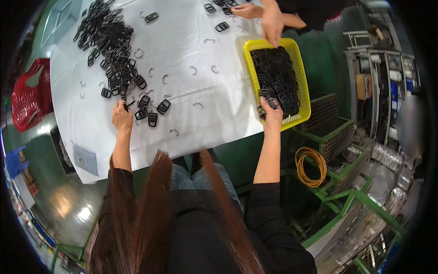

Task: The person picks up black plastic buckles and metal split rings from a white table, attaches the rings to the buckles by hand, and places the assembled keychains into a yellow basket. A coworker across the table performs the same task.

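At the near end of a long heap of black plastic buckles (112,50), my left hand (122,118) has its fingertips closed on a black buckle (126,104). Several loose black buckles (153,119) lie just to its right. My right hand (273,114) is over the near left corner of a yellow plastic basket (306,102). Its fingers are closed around black buckles (267,95); how many is hard to see. Inside the basket lies a dense pile of black buckles (276,73).
Small bent metal clips (193,70) are scattered on the white-covered table (200,123). Across it, a co-worker's hands (272,27) reach toward the basket and more buckles (221,26). A clear bin (59,22) stands far left; green metal frames (337,176) and a coiled hose (310,167) are right.
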### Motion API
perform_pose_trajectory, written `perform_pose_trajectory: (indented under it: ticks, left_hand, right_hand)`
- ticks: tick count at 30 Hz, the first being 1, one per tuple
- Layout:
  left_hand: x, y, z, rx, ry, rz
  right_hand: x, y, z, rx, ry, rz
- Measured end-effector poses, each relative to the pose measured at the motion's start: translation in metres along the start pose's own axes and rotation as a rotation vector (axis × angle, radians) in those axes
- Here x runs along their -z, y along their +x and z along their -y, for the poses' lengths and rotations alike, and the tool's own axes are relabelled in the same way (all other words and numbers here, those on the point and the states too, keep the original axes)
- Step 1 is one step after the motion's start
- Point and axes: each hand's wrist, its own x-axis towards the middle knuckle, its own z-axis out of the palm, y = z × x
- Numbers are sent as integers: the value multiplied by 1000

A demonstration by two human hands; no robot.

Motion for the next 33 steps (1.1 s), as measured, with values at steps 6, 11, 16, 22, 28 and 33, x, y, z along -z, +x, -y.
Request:
perform_pose_trajectory:
  ticks: [6,11,16,22,28,33]
  left_hand:
    - [7,0,-114,-65,-726,228]
    - [-10,-35,-295,-140,-1126,720]
    - [0,-57,-409,-170,-970,782]
    - [3,-40,-332,-307,-1049,84]
    - [-12,-24,-106,120,-491,-95]
    - [-22,-23,-54,189,-318,-92]
  right_hand:
    - [47,44,-4,216,-109,-29]
    - [64,30,-18,100,117,-190]
    - [74,11,-22,41,185,-265]
    - [20,2,-11,617,-286,-376]
    - [-149,-42,-51,1071,-710,572]
    - [-237,-65,-86,1384,-1113,759]
